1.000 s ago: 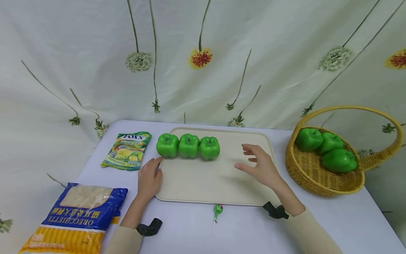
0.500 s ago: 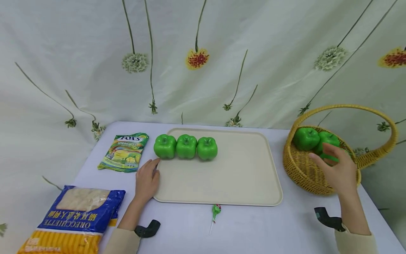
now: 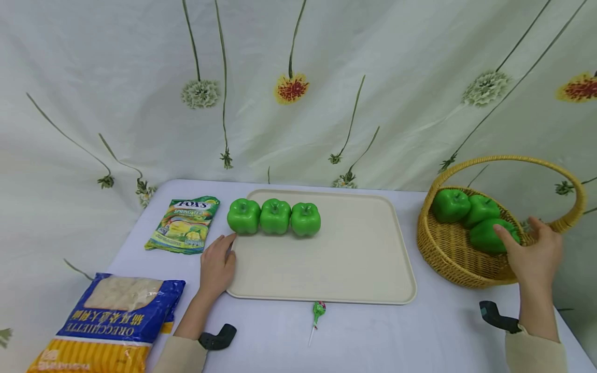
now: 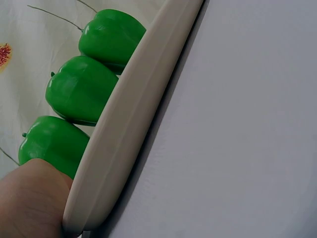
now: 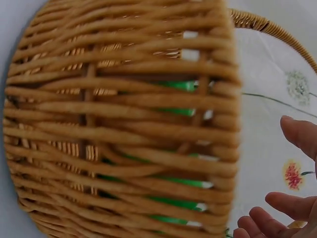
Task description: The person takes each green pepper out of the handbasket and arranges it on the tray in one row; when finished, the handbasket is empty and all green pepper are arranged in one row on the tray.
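In the head view my left hand (image 3: 217, 264) rests at the left edge of a cream tray (image 3: 354, 264). Three green bell peppers (image 3: 275, 216) stand in a row along that tray's far left part; the left wrist view shows them behind the tray's rim (image 4: 129, 114). My right hand (image 3: 536, 256) hovers over the right rim of a wicker basket (image 3: 448, 254), fingers spread and nothing held. Beside its thumb lies the nearest green pepper (image 3: 487, 237), with two more green peppers (image 3: 451, 205) behind it. Thumb and fingers are apart beyond the basket weave in the right wrist view.
A lollipop (image 3: 319, 309) in a green wrapper lies in front of the tray. On the left are a Fox's candy bag (image 3: 186, 225) and a bag of orecchiette (image 3: 112, 321). The basket's tall handle (image 3: 508, 158) arches over it; a floral cloth hangs behind.
My right hand has moved right from above the tray to the basket, then on to its right rim, uncovering the peppers inside. The left hand has stayed at the tray edge.
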`<action>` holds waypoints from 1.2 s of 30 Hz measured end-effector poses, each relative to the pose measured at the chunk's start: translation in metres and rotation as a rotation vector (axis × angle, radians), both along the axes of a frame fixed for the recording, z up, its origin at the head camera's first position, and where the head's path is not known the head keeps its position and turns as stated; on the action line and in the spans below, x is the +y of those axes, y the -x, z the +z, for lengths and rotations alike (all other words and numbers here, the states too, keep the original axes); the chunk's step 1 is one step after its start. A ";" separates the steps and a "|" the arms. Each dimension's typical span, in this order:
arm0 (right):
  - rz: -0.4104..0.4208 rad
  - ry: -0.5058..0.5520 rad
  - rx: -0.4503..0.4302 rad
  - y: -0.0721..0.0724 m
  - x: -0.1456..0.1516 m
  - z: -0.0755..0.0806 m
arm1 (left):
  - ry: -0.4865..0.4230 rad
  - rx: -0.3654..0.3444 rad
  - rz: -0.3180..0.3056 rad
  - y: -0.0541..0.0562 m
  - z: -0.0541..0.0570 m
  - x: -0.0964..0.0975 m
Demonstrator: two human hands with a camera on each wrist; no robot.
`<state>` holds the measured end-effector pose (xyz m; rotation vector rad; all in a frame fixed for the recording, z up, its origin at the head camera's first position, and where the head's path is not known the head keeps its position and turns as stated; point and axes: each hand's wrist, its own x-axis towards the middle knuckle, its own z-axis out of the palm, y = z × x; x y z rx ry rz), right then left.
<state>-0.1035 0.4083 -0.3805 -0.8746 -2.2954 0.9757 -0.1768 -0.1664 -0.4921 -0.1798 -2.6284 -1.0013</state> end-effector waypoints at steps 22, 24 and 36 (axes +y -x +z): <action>0.020 -0.032 -0.152 0.019 0.019 -0.027 | -0.007 0.008 -0.001 -0.004 -0.002 0.000; 0.015 -0.034 -0.158 0.020 0.019 -0.028 | -0.004 0.011 -0.003 -0.002 -0.002 0.000; 0.022 -0.014 -0.171 0.024 0.015 -0.033 | 0.009 0.025 0.004 -0.001 -0.002 0.000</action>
